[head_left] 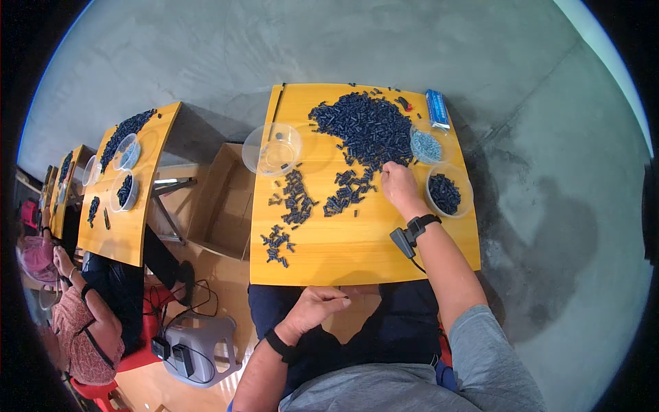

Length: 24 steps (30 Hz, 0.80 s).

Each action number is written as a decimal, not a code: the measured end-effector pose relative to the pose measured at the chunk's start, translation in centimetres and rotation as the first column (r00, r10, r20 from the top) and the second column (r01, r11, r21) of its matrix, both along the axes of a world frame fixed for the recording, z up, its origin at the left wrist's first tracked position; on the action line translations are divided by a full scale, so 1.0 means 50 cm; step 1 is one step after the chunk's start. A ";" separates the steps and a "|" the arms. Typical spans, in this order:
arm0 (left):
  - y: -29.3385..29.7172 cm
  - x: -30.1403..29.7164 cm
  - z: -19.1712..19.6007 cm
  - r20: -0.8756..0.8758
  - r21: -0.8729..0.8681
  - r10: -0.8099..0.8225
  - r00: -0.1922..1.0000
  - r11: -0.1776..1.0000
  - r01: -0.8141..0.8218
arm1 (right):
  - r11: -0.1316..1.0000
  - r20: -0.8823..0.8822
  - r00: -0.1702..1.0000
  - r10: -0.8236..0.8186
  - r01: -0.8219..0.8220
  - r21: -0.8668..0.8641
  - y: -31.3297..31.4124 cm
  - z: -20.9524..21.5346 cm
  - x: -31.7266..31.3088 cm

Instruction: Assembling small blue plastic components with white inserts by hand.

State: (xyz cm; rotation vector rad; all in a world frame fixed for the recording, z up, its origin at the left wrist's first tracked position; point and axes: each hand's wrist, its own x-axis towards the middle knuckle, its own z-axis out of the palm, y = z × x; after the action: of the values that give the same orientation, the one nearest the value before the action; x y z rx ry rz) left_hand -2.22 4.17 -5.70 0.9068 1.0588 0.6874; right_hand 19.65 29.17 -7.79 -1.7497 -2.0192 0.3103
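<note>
The right hand point(398, 184) rests palm-down on the smooth yellow wooden table point(357, 247), its fingers point(388, 169) curled together at the lower edge of a big heap of small dark cylindrical pieces point(364, 127); whether they pinch one I cannot tell; a black strap with a small device point(412, 230) circles that wrist. The left hand point(312, 305) hangs below the table's near edge, over the lap, fingers pinched on one small dark piece point(346, 299). Looser clusters of the same pieces point(295, 199) lie scattered left of centre. Just right of the hand stands a clear round plastic tub of dark pieces point(447, 192); behind it a tub of pale grey bits point(427, 145); a nearly empty clear tub point(272, 149) overhangs the left edge.
</note>
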 end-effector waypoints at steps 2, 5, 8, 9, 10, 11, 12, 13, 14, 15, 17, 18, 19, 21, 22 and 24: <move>-0.002 0.003 -0.002 -0.006 0.006 -0.001 1.000 1.000 0.001 | 1.000 0.032 0.999 0.011 -0.010 -0.028 0.003 -0.003 0.000; -0.004 0.010 -0.006 -0.014 0.013 -0.008 1.000 1.000 0.009 | 1.000 0.060 0.998 -0.011 0.010 0.010 0.008 -0.026 0.010; -0.011 0.006 -0.004 -0.013 0.016 0.003 1.000 1.000 -0.002 | 1.000 0.096 0.995 -0.014 0.012 0.014 -0.013 -0.016 0.005; -0.013 0.005 -0.001 -0.007 0.025 0.010 1.000 1.000 -0.010 | 1.000 0.095 0.995 -0.011 0.010 0.011 -0.023 -0.014 0.007; -0.014 0.005 0.003 -0.008 0.021 0.013 1.000 1.000 -0.013 | 0.999 -0.026 0.999 0.035 -0.034 0.031 -0.035 -0.011 0.013; -0.014 0.006 0.009 0.034 0.057 0.055 0.998 0.997 -0.057 | 0.996 -0.147 0.986 0.083 -0.076 0.054 -0.047 -0.010 0.017; -0.013 0.007 0.017 0.077 0.091 0.094 0.993 0.991 -0.101 | 0.996 -0.149 0.985 0.083 -0.077 0.049 -0.061 -0.011 0.020; -0.012 0.006 0.024 0.074 0.085 0.096 0.993 0.991 -0.102 | 0.995 -0.335 0.942 0.017 -0.048 -0.084 -0.074 -0.013 0.021; -0.010 0.005 0.031 0.092 0.092 0.111 0.990 0.989 -0.120 | 0.974 -0.498 0.864 -0.072 -0.045 -0.220 -0.085 -0.014 0.021; -0.008 0.005 0.038 0.112 0.097 0.123 0.986 0.986 -0.134 | 0.972 -0.498 0.864 -0.077 -0.045 -0.229 -0.096 -0.012 0.026; -0.002 0.011 0.063 0.104 0.143 0.147 0.984 0.977 -0.161 | 0.939 -0.697 0.697 -0.172 -0.099 -0.331 -0.127 -0.010 0.027; 0.001 0.012 0.074 0.101 0.204 0.163 0.981 0.962 -0.181 | 0.933 -0.698 0.693 -0.179 -0.106 -0.344 -0.144 -0.004 0.023; 0.002 0.009 0.079 0.098 0.221 0.162 0.982 0.959 -0.180 | 0.930 -0.764 0.618 -0.184 -0.141 -0.339 -0.160 0.006 0.017; 0.003 0.008 0.104 0.117 0.190 0.196 0.974 0.958 -0.215 | 0.913 -0.814 0.532 -0.235 -0.165 -0.372 -0.194 0.037 0.002; 0.002 0.008 0.115 0.144 0.174 0.223 0.964 0.953 -0.247 | 0.910 -0.816 0.527 -0.237 -0.174 -0.376 -0.212 0.052 -0.006; -0.003 0.010 0.127 0.103 0.255 0.243 0.965 0.931 -0.262 | 0.854 -0.852 0.492 -0.177 -0.353 -0.381 -0.247 0.082 -0.014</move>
State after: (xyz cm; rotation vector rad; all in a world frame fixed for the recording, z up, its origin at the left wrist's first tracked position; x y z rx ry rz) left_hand -1.70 4.02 0.68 0.9779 1.0459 1.0904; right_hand 18.97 16.82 -3.71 -1.2402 -1.2619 1.5741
